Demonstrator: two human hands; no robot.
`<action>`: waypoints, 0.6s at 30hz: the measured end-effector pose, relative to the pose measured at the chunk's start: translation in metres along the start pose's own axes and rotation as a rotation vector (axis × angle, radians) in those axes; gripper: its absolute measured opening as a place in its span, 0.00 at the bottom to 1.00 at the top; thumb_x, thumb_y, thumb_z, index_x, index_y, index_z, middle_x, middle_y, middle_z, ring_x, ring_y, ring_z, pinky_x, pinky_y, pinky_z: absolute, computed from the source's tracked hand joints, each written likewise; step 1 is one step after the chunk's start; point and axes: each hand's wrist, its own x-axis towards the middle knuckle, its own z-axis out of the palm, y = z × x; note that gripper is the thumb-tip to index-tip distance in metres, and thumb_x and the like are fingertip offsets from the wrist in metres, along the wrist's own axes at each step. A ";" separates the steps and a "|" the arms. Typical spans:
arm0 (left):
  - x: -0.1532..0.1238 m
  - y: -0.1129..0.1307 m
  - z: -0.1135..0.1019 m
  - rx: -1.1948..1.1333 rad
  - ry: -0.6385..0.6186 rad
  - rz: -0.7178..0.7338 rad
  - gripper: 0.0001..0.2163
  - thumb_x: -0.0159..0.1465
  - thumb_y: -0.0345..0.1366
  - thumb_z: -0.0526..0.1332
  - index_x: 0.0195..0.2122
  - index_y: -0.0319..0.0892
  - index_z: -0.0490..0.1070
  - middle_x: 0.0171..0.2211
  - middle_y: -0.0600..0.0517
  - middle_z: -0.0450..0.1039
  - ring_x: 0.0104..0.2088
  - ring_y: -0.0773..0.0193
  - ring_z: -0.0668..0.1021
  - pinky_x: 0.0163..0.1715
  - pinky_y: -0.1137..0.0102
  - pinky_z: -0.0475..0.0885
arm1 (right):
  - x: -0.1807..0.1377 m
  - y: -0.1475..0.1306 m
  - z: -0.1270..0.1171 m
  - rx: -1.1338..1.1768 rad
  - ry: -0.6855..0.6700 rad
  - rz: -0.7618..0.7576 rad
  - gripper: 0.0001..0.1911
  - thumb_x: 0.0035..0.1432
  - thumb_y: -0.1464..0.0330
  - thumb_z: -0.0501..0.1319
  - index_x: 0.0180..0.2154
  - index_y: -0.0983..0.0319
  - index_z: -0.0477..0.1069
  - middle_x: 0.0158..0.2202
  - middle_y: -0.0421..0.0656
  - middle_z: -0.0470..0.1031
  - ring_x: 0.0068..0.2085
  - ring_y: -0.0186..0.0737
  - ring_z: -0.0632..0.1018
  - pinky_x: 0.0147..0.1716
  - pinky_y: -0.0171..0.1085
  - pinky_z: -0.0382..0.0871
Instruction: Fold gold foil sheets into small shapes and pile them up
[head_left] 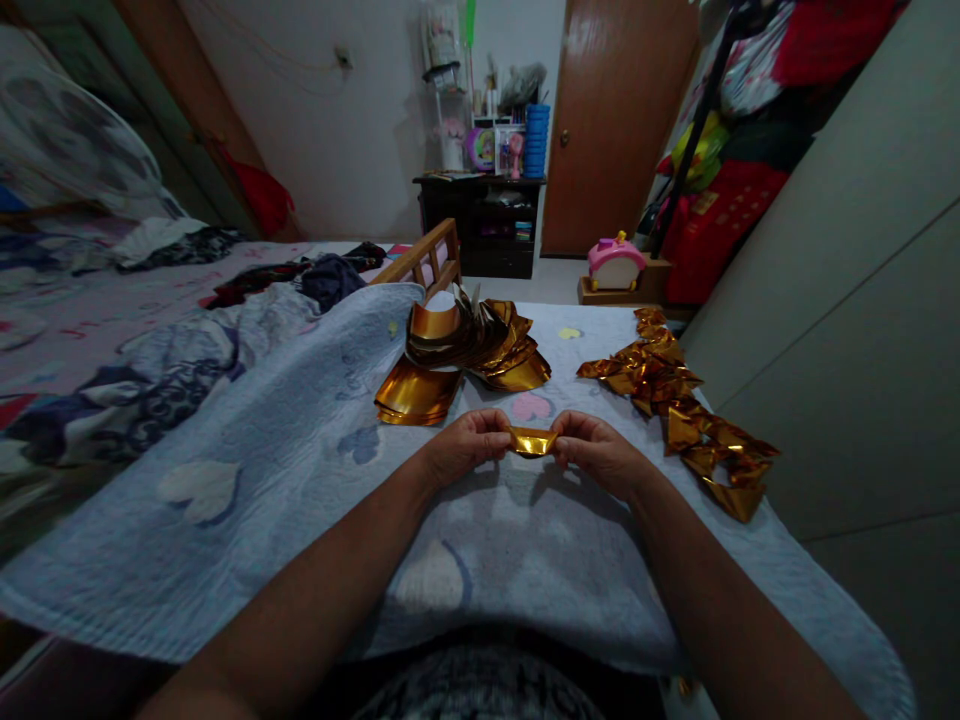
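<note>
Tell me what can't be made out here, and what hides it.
All in the head view:
- Both ends of the folded gold piece: covered by the fingers of the left hand and right hand.
- The number of loose gold sheets: they overlap one another.
- The number of shaped gold pieces on the right: they lie heaped together.
- The full lettering on the clothing: dark, cut off by the bottom edge.

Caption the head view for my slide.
Left fingers and right fingers hold a gold foil piece over a heart-patterned blue cover; gold sheets lie beyond, folded gold shapes to the right.
</note>
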 end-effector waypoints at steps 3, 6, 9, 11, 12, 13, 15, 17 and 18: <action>0.001 -0.003 -0.003 0.046 -0.010 0.007 0.17 0.50 0.42 0.76 0.31 0.38 0.71 0.26 0.54 0.72 0.25 0.71 0.70 0.26 0.74 0.59 | -0.001 0.000 0.001 0.000 0.003 0.005 0.18 0.46 0.62 0.76 0.33 0.61 0.71 0.29 0.36 0.74 0.26 0.29 0.70 0.27 0.31 0.62; 0.001 -0.004 -0.005 0.082 -0.011 0.014 0.17 0.51 0.43 0.75 0.31 0.39 0.71 0.25 0.55 0.71 0.24 0.71 0.69 0.25 0.74 0.58 | -0.001 0.000 0.001 -0.006 -0.006 0.002 0.17 0.47 0.61 0.75 0.33 0.61 0.71 0.28 0.36 0.73 0.26 0.29 0.70 0.27 0.31 0.61; 0.001 -0.004 -0.005 0.096 -0.005 0.012 0.17 0.51 0.43 0.74 0.31 0.39 0.70 0.24 0.55 0.70 0.24 0.71 0.68 0.25 0.74 0.57 | -0.001 0.000 0.000 -0.016 -0.007 0.001 0.17 0.47 0.61 0.75 0.33 0.61 0.71 0.27 0.36 0.72 0.26 0.29 0.69 0.26 0.30 0.60; 0.001 -0.003 -0.004 0.100 -0.005 0.013 0.17 0.51 0.43 0.74 0.31 0.39 0.70 0.24 0.55 0.70 0.24 0.71 0.68 0.25 0.74 0.57 | 0.000 0.001 0.000 -0.018 -0.004 0.001 0.18 0.47 0.61 0.75 0.33 0.61 0.71 0.27 0.36 0.72 0.26 0.29 0.69 0.26 0.30 0.60; 0.001 -0.003 -0.004 0.097 -0.006 0.013 0.17 0.51 0.43 0.74 0.31 0.39 0.70 0.24 0.55 0.70 0.24 0.71 0.68 0.25 0.74 0.57 | 0.000 0.001 0.000 -0.018 -0.003 0.001 0.18 0.47 0.61 0.75 0.33 0.61 0.71 0.27 0.36 0.72 0.26 0.29 0.69 0.26 0.30 0.60; 0.001 -0.003 -0.003 0.091 -0.005 0.013 0.17 0.51 0.43 0.74 0.31 0.39 0.70 0.24 0.55 0.70 0.24 0.71 0.68 0.25 0.74 0.57 | 0.000 0.002 -0.001 -0.018 -0.003 0.000 0.18 0.47 0.61 0.75 0.33 0.61 0.71 0.28 0.36 0.72 0.26 0.29 0.69 0.26 0.31 0.60; 0.001 -0.003 -0.003 0.080 -0.003 0.010 0.17 0.50 0.43 0.74 0.31 0.39 0.69 0.24 0.55 0.70 0.24 0.71 0.68 0.25 0.75 0.57 | 0.001 0.002 -0.001 -0.021 -0.005 -0.004 0.18 0.47 0.61 0.75 0.33 0.61 0.71 0.28 0.36 0.72 0.26 0.29 0.69 0.27 0.31 0.61; 0.001 -0.003 -0.003 0.079 -0.002 0.006 0.17 0.50 0.43 0.75 0.31 0.39 0.69 0.25 0.55 0.70 0.24 0.71 0.68 0.25 0.74 0.57 | 0.001 0.002 -0.001 -0.021 -0.008 -0.007 0.18 0.47 0.61 0.75 0.33 0.61 0.71 0.28 0.36 0.73 0.26 0.29 0.69 0.27 0.31 0.61; 0.001 -0.002 -0.002 0.081 -0.002 0.006 0.17 0.50 0.43 0.75 0.31 0.39 0.69 0.25 0.55 0.70 0.24 0.71 0.68 0.25 0.74 0.57 | 0.001 0.002 -0.001 -0.019 -0.010 -0.008 0.17 0.47 0.61 0.75 0.33 0.61 0.71 0.28 0.36 0.73 0.26 0.29 0.69 0.26 0.31 0.61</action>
